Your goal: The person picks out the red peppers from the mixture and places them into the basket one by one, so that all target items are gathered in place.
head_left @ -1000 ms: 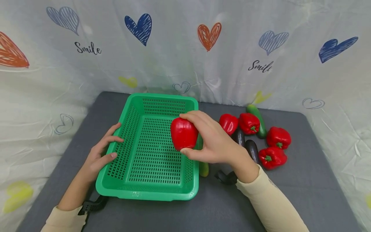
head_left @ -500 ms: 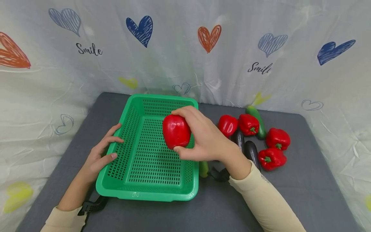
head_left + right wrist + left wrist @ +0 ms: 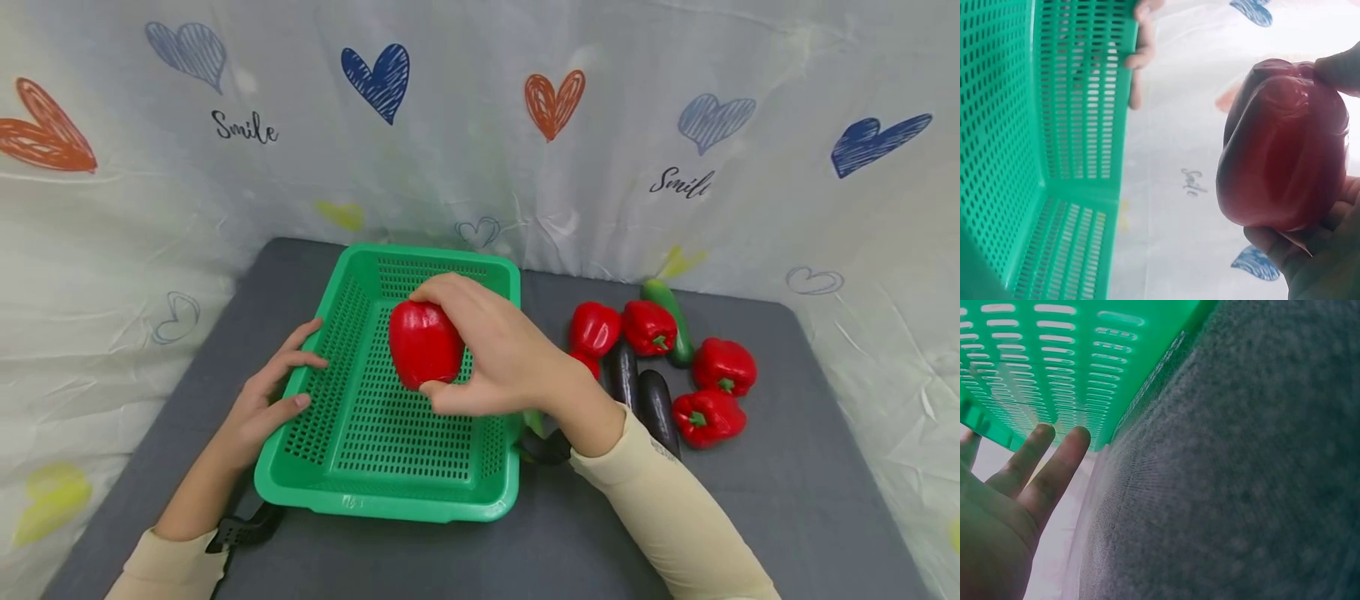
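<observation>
My right hand holds a glossy red bell pepper above the inside of a green plastic basket, thumb on the near side and fingers over the far side. The right wrist view shows the bell pepper raised higher than the basket's rim, pinched between thumb and fingers. At the basket's left side, my left hand grips the rim, with thumb and finger ends over it. Two of its fingers lie along the slotted outer wall in the left wrist view. No vegetables show on the basket's visible floor.
Right of the basket lie several more red bell peppers, dark eggplants and a green cucumber. Another green vegetable is partly hidden beside the basket. A printed curtain hangs behind the grey-covered table.
My right hand has carried the bell pepper leftward, from the basket's right side to over its middle. The left hand keeps its place on the rim.
</observation>
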### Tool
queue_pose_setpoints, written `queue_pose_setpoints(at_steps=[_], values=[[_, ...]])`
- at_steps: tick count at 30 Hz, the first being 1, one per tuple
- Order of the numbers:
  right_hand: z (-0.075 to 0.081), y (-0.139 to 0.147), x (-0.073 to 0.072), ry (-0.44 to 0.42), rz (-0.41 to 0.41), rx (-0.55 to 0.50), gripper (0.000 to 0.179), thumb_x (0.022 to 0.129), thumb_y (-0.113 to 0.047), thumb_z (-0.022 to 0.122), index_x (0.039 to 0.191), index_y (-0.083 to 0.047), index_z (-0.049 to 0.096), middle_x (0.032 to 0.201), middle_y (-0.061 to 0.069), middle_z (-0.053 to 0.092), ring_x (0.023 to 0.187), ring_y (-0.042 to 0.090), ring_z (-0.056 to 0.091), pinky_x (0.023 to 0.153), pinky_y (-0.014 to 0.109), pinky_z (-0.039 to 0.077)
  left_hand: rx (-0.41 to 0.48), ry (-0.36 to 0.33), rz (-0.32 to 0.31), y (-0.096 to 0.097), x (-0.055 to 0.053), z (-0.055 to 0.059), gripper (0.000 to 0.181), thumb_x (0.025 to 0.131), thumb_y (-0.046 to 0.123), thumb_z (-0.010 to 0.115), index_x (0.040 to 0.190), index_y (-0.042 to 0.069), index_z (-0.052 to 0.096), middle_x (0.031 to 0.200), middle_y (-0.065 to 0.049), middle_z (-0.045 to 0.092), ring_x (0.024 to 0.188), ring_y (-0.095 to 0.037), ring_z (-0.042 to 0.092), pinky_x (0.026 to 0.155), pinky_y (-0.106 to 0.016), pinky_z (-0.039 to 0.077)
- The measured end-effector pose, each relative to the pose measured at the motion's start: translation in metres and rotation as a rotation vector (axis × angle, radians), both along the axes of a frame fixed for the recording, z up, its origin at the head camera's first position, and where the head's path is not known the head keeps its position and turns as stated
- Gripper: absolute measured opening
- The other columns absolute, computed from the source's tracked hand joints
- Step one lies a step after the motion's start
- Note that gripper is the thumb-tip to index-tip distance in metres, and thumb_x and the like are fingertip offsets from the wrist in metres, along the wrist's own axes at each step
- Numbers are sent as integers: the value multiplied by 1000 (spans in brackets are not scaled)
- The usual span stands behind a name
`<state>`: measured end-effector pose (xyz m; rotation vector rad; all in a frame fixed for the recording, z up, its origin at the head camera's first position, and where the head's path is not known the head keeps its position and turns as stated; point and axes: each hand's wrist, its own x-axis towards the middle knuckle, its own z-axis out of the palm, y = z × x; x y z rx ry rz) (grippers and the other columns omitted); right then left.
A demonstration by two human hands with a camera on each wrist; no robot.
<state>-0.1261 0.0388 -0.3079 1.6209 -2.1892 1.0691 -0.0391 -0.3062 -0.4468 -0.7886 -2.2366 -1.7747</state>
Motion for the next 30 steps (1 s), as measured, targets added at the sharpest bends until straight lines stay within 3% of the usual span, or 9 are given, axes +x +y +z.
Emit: queue_pose_setpoints(at_steps=[14,30], values=[[-5,-32,-5,69,-9,-8,74,75,-40,83,138,-8,59,134,2,65,121,10,58,96,28,54,-38,-79,33,-4,-1,-1,40,94,-12,51,133,-13,58,179,-19,22,167,-27,15,123,-32,22],[-19,-62,-4,-49,31,119,69,79,-38,79,139,-12,57,130,-4,63,111,5,58,85,21,54,-39,-72,33,-4,-2,1,38,96,-11,49,133,-10,59,179,-19,23,165,-27,18,123,-31,23]])
